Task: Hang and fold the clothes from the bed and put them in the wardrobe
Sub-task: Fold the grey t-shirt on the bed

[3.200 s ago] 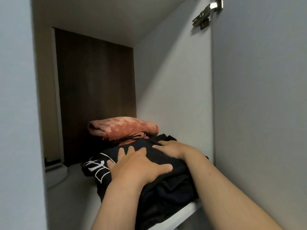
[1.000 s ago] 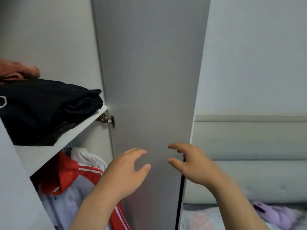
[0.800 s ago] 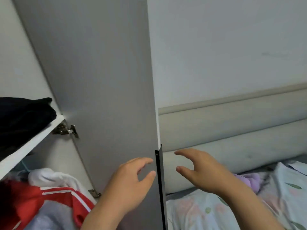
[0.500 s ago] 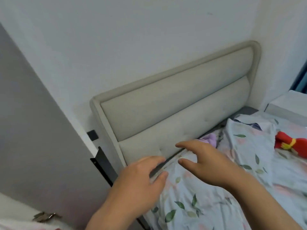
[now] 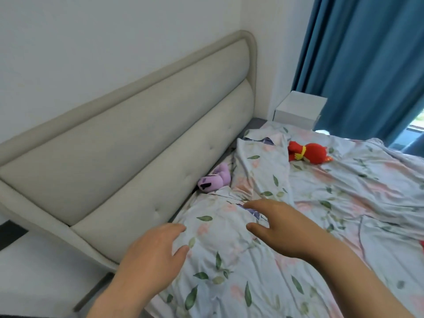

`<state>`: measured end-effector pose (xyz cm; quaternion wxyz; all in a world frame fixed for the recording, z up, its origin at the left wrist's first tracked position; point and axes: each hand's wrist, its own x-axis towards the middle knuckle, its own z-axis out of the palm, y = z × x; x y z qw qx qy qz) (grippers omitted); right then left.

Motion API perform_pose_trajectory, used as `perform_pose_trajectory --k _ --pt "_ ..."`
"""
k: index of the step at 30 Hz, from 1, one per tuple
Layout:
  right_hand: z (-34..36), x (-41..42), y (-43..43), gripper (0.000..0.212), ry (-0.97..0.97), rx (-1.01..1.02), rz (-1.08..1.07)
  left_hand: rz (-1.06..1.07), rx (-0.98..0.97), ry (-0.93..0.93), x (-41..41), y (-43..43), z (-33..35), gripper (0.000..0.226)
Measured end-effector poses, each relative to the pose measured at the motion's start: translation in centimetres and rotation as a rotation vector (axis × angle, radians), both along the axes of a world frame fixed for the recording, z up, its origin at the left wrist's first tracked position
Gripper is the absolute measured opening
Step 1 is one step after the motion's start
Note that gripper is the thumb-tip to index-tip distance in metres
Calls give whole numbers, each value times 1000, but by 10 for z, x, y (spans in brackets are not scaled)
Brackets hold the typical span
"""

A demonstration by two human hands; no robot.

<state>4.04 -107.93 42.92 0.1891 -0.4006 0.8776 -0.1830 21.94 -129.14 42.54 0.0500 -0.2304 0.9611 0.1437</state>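
I am holding my left hand (image 5: 151, 258) and right hand (image 5: 278, 228) loose-fingered and empty over the bed (image 5: 344, 203), its beige headboard (image 5: 128, 143) running lengthwise leftward.

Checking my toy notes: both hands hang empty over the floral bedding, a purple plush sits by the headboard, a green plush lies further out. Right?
Not quite. In the head view the further plush is red, not green. The rest holds.

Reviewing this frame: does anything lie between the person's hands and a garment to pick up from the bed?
No garment is clearly in view. Both the left hand and right hand hover empty, fingers relaxed, over the floral bedding. Only a purple plush toy and a red plush toy lie beyond them, so no obstruction can be judged.
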Motion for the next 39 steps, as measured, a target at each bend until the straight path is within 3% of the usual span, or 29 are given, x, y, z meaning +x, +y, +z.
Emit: perform_pose_trajectory --k 8,12,19,28,39 --pt "-17 40 78 55 -154 134 -321 -288 122 -36 -23 36 -38 47" --pt "-13 76 121 59 -200 321 -440 -471 106 -39 -42 55 -54 49" --pt "-4 137 183 60 -269 494 -623 -752 283 -95 -57 124 -76 47" --pt "4 185 265 60 -266 443 -860 -955 292 -138 -75 208 -74 48" --pt "-52 208 452 55 -405 353 -1024 -1012 260 -211 -80 399 -108 44"
